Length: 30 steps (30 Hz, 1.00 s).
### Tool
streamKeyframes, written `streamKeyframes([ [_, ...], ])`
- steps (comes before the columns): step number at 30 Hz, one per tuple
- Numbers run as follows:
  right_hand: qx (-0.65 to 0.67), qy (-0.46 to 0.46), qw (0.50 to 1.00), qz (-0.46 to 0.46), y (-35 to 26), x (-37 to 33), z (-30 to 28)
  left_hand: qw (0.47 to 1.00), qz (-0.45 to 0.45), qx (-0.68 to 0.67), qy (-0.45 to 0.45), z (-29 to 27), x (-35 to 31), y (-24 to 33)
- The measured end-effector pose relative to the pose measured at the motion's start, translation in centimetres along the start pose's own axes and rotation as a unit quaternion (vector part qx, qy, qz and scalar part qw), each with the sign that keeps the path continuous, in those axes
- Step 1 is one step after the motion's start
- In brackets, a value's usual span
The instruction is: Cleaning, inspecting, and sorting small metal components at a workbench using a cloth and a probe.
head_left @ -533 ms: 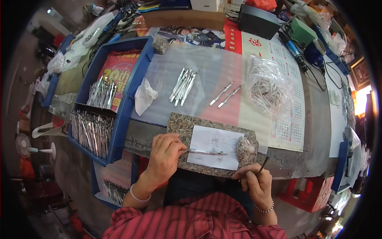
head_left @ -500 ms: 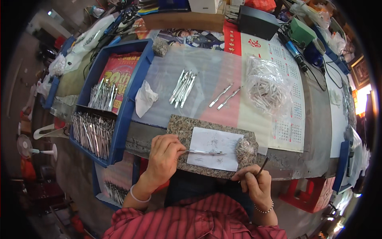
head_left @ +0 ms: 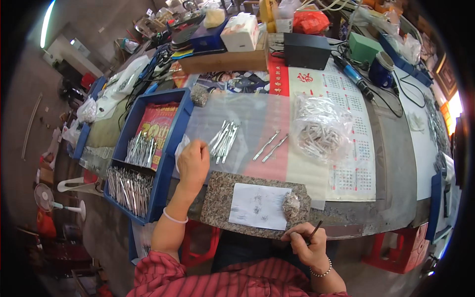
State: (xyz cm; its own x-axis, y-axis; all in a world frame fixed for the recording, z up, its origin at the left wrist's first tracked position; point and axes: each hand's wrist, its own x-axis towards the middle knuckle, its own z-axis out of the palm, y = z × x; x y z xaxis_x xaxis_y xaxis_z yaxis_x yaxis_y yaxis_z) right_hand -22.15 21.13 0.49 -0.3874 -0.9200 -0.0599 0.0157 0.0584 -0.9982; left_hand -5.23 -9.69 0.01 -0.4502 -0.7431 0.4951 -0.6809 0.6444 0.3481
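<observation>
Between a blue plastic tray (head_left: 181,119) and slim silver metal tools (head_left: 226,143), the curled left hand (head_left: 194,159) is hiding whether it is gripping anything; the right hand (head_left: 309,246) is pinching a thin dark stick (head_left: 315,228) near the edge of a speckled stone slab (head_left: 217,198).

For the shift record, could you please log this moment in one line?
left hand: near silver tools, contents unclear | right hand: holding dark stick | stone slab: under white paper

dark thin stick (head_left: 316,228) is slanting out of right hand (head_left: 308,244) | slender silver tools (head_left: 226,143) are lying bunched, roughly parallel, beside left hand (head_left: 194,159) | two similar pieces (head_left: 266,146) are lying slantwise right of them
</observation>
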Motion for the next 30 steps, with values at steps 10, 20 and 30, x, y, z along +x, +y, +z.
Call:
streamKeyframes([
  [10, -0.054, 0.0, 0.996, -0.072, 0.7, 0.1, -0.2, 0.968, -0.002, -0.178, -0.177, 1.1, 1.6, 8.3],
  [20, -0.065, 0.004, 0.996, -0.058, -1.9, 0.0, -2.8, 0.961, 0.009, -0.086, -0.264, 6.4, 3.0, 6.4],
  [30, -0.551, 0.089, 0.816, -0.15, -1.7, 14.9, -9.6, 0.838, -0.194, -0.48, -0.171, -7.2, -4.0, 8.3],
])
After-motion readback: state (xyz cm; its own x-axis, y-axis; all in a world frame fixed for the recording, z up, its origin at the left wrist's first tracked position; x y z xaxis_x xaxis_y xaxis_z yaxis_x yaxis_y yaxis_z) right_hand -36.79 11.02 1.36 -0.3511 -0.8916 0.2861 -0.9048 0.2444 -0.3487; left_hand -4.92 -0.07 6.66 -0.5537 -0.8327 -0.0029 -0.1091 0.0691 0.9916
